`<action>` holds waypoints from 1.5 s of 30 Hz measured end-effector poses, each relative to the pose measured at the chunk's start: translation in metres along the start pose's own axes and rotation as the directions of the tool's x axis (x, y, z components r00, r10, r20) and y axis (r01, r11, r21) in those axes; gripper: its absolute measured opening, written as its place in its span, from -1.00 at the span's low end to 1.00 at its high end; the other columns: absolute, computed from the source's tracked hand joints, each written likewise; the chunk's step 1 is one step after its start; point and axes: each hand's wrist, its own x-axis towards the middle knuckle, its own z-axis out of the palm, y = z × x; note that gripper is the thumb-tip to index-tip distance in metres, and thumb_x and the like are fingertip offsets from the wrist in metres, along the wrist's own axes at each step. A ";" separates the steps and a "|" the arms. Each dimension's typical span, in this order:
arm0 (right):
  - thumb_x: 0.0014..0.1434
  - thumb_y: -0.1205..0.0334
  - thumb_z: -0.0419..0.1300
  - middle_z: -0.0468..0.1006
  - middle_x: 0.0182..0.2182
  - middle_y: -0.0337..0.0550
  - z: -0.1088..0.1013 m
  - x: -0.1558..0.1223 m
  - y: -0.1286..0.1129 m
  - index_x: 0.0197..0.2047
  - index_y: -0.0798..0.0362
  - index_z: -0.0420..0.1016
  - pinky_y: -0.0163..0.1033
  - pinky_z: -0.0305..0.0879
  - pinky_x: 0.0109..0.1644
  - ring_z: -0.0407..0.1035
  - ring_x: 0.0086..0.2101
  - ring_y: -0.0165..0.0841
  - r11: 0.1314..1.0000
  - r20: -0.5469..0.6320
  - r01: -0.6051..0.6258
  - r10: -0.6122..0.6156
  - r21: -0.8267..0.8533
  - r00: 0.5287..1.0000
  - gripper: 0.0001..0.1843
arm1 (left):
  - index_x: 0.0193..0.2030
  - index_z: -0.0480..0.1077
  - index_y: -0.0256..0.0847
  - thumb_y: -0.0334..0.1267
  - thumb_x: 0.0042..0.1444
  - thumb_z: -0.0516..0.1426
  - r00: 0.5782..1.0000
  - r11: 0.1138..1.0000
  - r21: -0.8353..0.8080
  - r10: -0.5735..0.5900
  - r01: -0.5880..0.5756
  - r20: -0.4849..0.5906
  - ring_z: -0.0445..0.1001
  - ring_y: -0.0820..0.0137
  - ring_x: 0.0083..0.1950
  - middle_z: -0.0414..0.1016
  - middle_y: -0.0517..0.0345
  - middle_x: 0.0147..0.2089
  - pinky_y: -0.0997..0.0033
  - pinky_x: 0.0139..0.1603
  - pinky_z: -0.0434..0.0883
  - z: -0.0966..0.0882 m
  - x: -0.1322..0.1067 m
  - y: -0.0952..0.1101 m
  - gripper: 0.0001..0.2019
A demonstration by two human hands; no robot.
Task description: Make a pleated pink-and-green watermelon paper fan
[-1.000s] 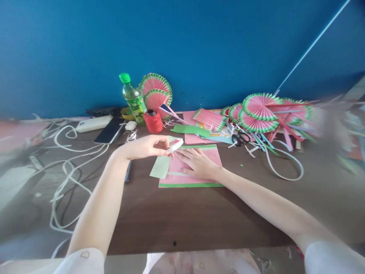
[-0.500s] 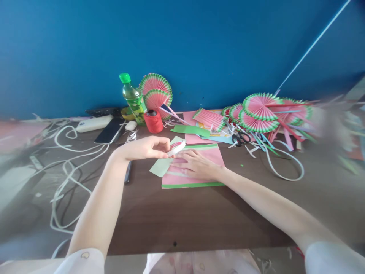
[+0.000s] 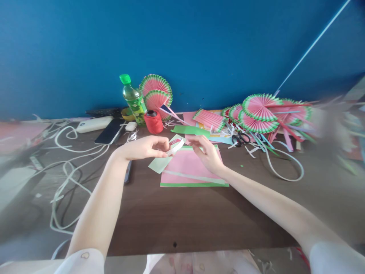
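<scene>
A roll of white tape [image 3: 176, 147] with a reddish label inside its ring is pinched in my left hand [image 3: 148, 147], tilted above the work. Beneath it, a pale green paper strip [image 3: 159, 164] lies slantwise over the left edge of a pink sheet [image 3: 185, 163] with green borders. Across the lower part of that sheet runs a narrow whitish strip [image 3: 196, 177]. My right hand [image 3: 207, 154] hovers over the sheet's upper right, just right of the roll. Its fingers are bent, thumb apart, with nothing visible in them.
Behind the sheet lie a green paper piece [image 3: 189, 130], a pleated pink paper [image 3: 211, 120] and black scissors [image 3: 241, 139]. Finished paper fans [image 3: 261, 108] pile at right. A red thread spool [image 3: 153, 121], a green-capped bottle [image 3: 133, 97], a phone [image 3: 110, 131] and white cables [image 3: 67, 171] occupy the left.
My right hand has lifted from lying flat on the pink sheet and moved up and right, its fingers now bent near the tape. The sheet has shifted slightly. My left hand keeps the roll.
</scene>
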 end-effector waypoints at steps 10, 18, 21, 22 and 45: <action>0.14 0.31 0.05 0.33 0.13 -0.28 0.003 -0.004 -0.017 0.08 -0.21 0.37 -0.06 0.07 0.22 0.09 0.18 -0.28 0.961 0.116 -0.115 0.088 0.253 0.989 -0.57 | -0.45 0.24 -0.22 -0.14 -0.04 0.12 1.000 1.000 0.020 -0.005 0.005 0.014 0.35 0.44 -0.31 0.38 0.25 -0.36 0.48 -0.29 0.21 0.007 0.006 0.000 -0.81; 0.10 0.13 0.17 0.46 -0.02 -0.17 0.000 0.000 -0.024 -0.20 -0.08 0.52 -0.07 0.22 0.10 0.26 0.06 -0.25 0.910 0.013 -0.163 0.170 0.381 0.985 -0.80 | -0.42 0.17 -0.18 -0.24 0.02 0.07 0.999 0.988 -0.156 -0.014 0.019 0.031 0.47 0.37 -0.19 0.54 0.17 -0.27 0.40 -0.15 0.30 0.009 0.009 -0.003 -0.88; -0.02 0.11 0.27 0.51 -0.16 -0.13 0.000 0.002 -0.027 -0.36 0.00 0.46 -0.08 0.27 0.04 0.37 -0.07 -0.27 0.892 -0.045 -0.186 0.224 0.411 0.974 -0.82 | -0.39 0.14 -0.18 -0.26 0.03 0.04 0.999 0.983 -0.180 -0.020 0.024 0.025 0.45 0.42 -0.28 0.54 0.17 -0.28 0.40 -0.19 0.30 0.011 0.011 -0.002 -0.89; -0.05 0.11 0.30 0.51 -0.21 -0.13 0.001 0.003 -0.028 -0.41 0.02 0.42 -0.08 0.29 0.01 0.39 -0.11 -0.28 0.889 -0.057 -0.203 0.248 0.411 0.967 -0.80 | -0.39 0.14 -0.18 -0.27 0.03 0.04 1.000 0.982 -0.185 -0.020 0.023 0.019 0.43 0.43 -0.30 0.54 0.16 -0.29 0.40 -0.21 0.29 0.012 0.011 -0.002 -0.90; 0.08 0.16 0.20 0.51 -0.11 -0.14 -0.003 0.003 -0.022 -0.45 0.01 0.20 -0.02 0.31 0.04 0.36 -0.03 -0.28 0.799 0.051 -0.287 0.307 0.528 0.950 -0.78 | -0.30 0.39 -0.25 -0.23 0.05 -0.04 0.987 0.972 -0.235 -0.053 0.015 -0.155 0.13 0.51 -0.52 0.15 0.29 -0.60 0.48 -0.44 0.08 0.027 0.027 -0.007 -0.78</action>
